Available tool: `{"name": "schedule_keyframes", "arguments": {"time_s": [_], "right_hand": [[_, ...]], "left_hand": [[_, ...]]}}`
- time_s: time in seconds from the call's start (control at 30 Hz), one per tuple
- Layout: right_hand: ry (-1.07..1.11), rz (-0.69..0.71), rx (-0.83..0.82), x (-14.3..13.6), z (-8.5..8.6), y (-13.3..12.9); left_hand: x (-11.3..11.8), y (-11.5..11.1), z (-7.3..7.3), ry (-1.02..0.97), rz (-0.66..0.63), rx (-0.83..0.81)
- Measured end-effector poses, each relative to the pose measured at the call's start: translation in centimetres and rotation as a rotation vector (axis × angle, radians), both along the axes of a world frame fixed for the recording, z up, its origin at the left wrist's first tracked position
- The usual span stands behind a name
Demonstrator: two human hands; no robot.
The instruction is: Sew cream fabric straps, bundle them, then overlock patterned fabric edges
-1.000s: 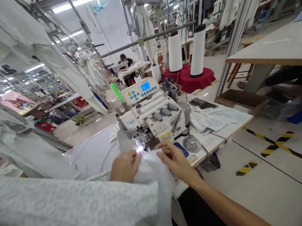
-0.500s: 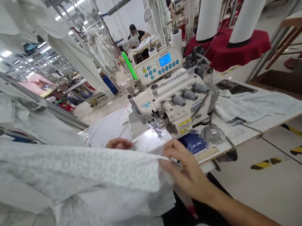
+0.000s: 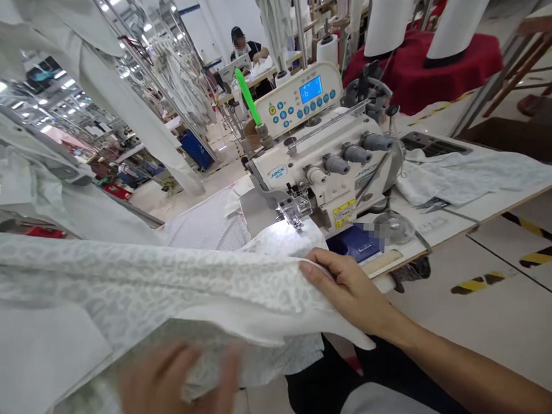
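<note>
A long piece of pale fabric (image 3: 163, 287) with a grey leopard print stretches from the left edge toward the sewing machine. My right hand (image 3: 341, 283) pinches its right end between thumb and fingers. Lower down, my left hand (image 3: 181, 380) is blurred by motion, its thumb and fingers apart in front of the hanging cloth, with nothing seen in it. Beyond the fabric stands a white overlock sewing machine (image 3: 323, 166). Under its lit presser foot (image 3: 294, 217) lies another part of pale cloth (image 3: 284, 238); whether it joins the held piece is hidden.
More printed cloth (image 3: 478, 176) lies on the machine table's right side, near a pair of dark thread snips (image 3: 434, 205). A blue box (image 3: 357, 242) sits at the table's front. White cloths (image 3: 125, 109) hang at left. A person (image 3: 246, 50) sits at another machine behind.
My left hand has come from behind the fabric's top edge down to the front, lower middle. My right hand keeps its pinch, and the fabric's upper edge sits higher in view.
</note>
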State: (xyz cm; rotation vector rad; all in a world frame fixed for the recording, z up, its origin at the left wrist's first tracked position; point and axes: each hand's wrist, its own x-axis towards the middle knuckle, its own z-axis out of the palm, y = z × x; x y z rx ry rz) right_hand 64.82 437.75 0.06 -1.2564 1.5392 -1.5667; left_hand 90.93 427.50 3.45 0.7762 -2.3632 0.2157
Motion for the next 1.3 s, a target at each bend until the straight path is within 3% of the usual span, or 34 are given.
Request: {"name": "schedule_keyframes", "arguments": {"time_s": [0.07,0.13,0.23,0.43,0.53,0.63,0.73,0.8,0.9,0.97,1.03,1.13,1.23,1.3], "right_hand": [[-0.002,0.032,-0.011,0.6,0.2,0.2],[-0.018,0.051,-0.020,0.7,0.2,0.5],[-0.065,0.046,0.008,0.0,-0.2,1.0],[-0.098,0.044,0.013,-1.3,-1.1,1.6],[0.023,0.138,-0.037,-1.4,-1.3,2.0],[0.253,0.129,-0.116,-1.2,-1.9,2.1],[0.349,0.040,-0.205,-0.7,-3.1,1.9],[0.270,0.007,-0.262,-0.5,-3.9,1.8],[0.025,-0.050,-0.185,-0.4,-4.4,1.6],[-0.119,-0.087,-0.091,-0.4,-4.1,1.4],[-0.174,-0.095,-0.072,-0.6,-3.3,0.9],[-0.143,-0.106,-0.177,-0.7,-1.8,0.4],[-0.243,-0.105,-0.239,-0.4,-1.4,0.3],[-0.364,-0.084,-0.190,0.4,-2.3,0.4]], "left_hand": [[-3.5,0.9,0.8,-0.162,-0.197,-0.402],[-6.3,1.1,1.3,-0.189,-0.340,-0.494],[-8.2,0.9,1.7,-0.203,-0.485,-0.412],[-8.6,1.1,0.6,-0.283,-0.549,-0.445],[-9.2,1.2,1.3,-0.306,-0.609,-0.194],[-9.8,1.6,3.2,-0.332,-0.659,0.004],[-10.1,1.6,5.4,-0.273,-0.577,0.032],[-10.2,0.5,6.3,-0.267,-0.451,-0.057],[-11.1,-2.6,6.2,-0.366,-0.159,-0.312],[-12.3,-4.2,5.1,-0.434,-0.102,-0.394],[-13.7,-4.4,3.5,-0.465,-0.273,-0.301],[-15.1,-2.6,1.4,-0.415,-0.580,-0.052],[-15.1,-1.2,1.0,-0.207,-0.601,0.179],[-14.8,-1.3,1.4,-0.149,-0.550,0.349]]}}
